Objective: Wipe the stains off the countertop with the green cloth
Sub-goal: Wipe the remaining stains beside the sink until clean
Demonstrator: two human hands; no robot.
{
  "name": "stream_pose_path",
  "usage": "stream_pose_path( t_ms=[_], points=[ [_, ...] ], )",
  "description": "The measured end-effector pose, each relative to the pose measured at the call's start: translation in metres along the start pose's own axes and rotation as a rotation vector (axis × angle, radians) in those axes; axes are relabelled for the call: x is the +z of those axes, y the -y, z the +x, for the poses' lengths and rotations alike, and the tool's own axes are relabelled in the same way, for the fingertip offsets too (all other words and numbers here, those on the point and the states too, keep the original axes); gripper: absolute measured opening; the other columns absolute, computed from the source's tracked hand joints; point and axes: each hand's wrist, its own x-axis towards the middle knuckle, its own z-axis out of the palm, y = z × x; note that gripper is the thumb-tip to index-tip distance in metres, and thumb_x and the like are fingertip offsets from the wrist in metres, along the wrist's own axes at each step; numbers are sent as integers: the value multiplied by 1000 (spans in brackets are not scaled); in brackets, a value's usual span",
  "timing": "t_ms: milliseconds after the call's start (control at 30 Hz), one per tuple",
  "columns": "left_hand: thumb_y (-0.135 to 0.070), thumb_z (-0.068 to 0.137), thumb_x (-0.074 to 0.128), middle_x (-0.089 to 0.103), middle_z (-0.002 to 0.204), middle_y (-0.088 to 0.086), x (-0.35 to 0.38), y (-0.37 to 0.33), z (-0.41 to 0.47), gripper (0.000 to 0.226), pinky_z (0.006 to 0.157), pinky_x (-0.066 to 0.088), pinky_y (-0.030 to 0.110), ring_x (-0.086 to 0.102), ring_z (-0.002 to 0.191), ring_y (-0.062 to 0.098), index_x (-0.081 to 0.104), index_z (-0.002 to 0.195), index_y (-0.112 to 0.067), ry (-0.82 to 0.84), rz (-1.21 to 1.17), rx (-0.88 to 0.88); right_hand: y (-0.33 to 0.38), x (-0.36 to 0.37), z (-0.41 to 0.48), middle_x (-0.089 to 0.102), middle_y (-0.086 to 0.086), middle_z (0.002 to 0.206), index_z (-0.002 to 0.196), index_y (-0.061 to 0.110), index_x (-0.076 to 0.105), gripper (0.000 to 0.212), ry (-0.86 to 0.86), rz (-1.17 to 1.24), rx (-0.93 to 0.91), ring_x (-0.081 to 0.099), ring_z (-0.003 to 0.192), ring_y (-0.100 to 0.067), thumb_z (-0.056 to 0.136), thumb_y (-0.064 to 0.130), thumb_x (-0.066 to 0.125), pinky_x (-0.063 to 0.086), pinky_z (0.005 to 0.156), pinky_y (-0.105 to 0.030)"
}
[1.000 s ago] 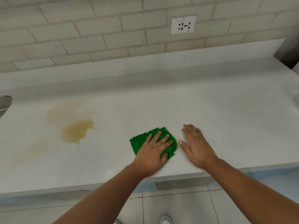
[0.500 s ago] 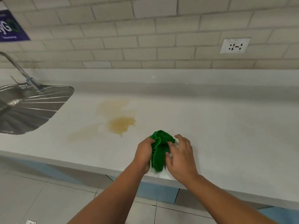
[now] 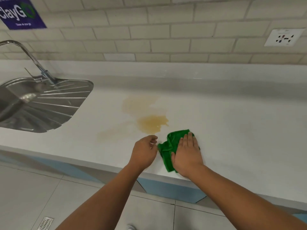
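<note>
1. Half a second ago both hands held the green cloth (image 3: 173, 141) bunched up between them. Now the cloth lies spread on the tabletop (image 3: 232, 122) near its front edge, with the right hand (image 3: 186, 153) on top of it and the left hand (image 3: 144, 151) off it.
2. The right hand is flat, fingers straight and together, and presses the cloth down without curling round it.
3. The left hand holds nothing. Its fingers are loosely curled and sit just beside the cloth's left edge; whether they touch it, I cannot tell.
4. The cloth's long axis runs from the front edge toward the back wall, leaning a little to the right.
5. The relation that matters: the stains lie behind and to the left of the cloth. The dark amber stain (image 3: 152, 123) is nearest, just beyond the cloth's far left corner and apart from it.
6. The right hand is the one on the cloth, so the stroke likely goes away from the front edge and leftward.
7. Count: one cloth and three stain patches, namely the dark one, a paler patch (image 3: 137, 103) behind it, and a faint smear (image 3: 109, 133) to its left.
8. None of the stains looks wiped yet.
9. One steel sink (image 3: 38, 103) sits at the tabletop's left end, well apart from the cloth.
</note>
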Motion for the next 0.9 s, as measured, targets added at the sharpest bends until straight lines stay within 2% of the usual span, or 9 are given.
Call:
stream_pose_path(
  t_ms=[100, 200, 333, 467, 600, 700, 767, 900],
  points=[
    [-11, 94, 57, 70, 111, -4, -35, 49, -1, 32, 91, 49, 28, 61, 100, 12, 67, 125, -16, -48, 76, 71, 16, 0, 12, -9, -27, 163, 155, -5, -7, 79, 69, 37, 74, -7, 152, -39, 101, 48, 19, 0, 124, -48],
    [-10, 93, 60, 68, 115, -1, -76, 108, 2, 30, 92, 46, 30, 58, 109, 19, 68, 122, -15, -115, 190, 107, 26, -4, 29, -9, -25, 164, 156, -2, -5, 82, 57, 89, 112, -7, 152, -38, 100, 51, 21, -2, 124, -47],
    [-14, 92, 59, 67, 121, 10, -136, 181, 12, 31, 97, 48, 43, 54, 115, 32, 68, 120, -6, -250, 398, 120, 29, 2, 39, -2, -20, 166, 158, 4, 2, 79, -73, 84, 161, -2, 153, -34, 100, 57, 14, 0, 125, -46],
    [-31, 92, 47, 61, 133, 19, -185, 240, 24, 51, 106, 43, 50, 49, 124, 37, 62, 130, 0, -233, 519, 79, 43, 12, 30, 1, -18, 166, 160, 13, 6, 78, -116, 57, 103, -1, 153, -32, 95, 58, 3, -1, 125, -45],
    [-51, 99, 31, 45, 152, 18, -191, 264, 29, 69, 118, 30, 48, 37, 141, 36, 49, 144, -2, -115, 545, 133, 84, 19, 8, -3, -13, 167, 160, 21, 9, 82, -92, 79, -118, -6, 154, -28, 89, 60, 1, -5, 124, -42],
    [-62, 98, 19, 30, 163, 9, -190, 270, 32, 79, 124, 17, 42, 21, 151, 27, 36, 154, -8, -66, 555, 105, 90, 19, 0, -4, -8, 167, 160, 28, 10, 78, -74, 92, -175, -8, 154, -23, 91, 63, 6, -5, 124, -40],
    [-65, 97, 13, 25, 165, 6, -192, 271, 33, 83, 125, 13, 40, 16, 153, 23, 31, 156, -11, -43, 570, 105, 80, 17, 5, -4, -7, 168, 160, 28, 9, 81, -85, 88, -116, -7, 154, -23, 88, 67, 4, -4, 124, -39],
    [-66, 96, 8, 20, 167, 4, -192, 270, 32, 85, 126, 9, 38, 11, 154, 21, 27, 158, -13, -36, 577, 103, 92, 8, 29, -5, -14, 167, 160, 24, 3, 87, -72, 55, 123, -8, 153, -30, 85, 66, 0, -3, 124, -44]
  ],
)
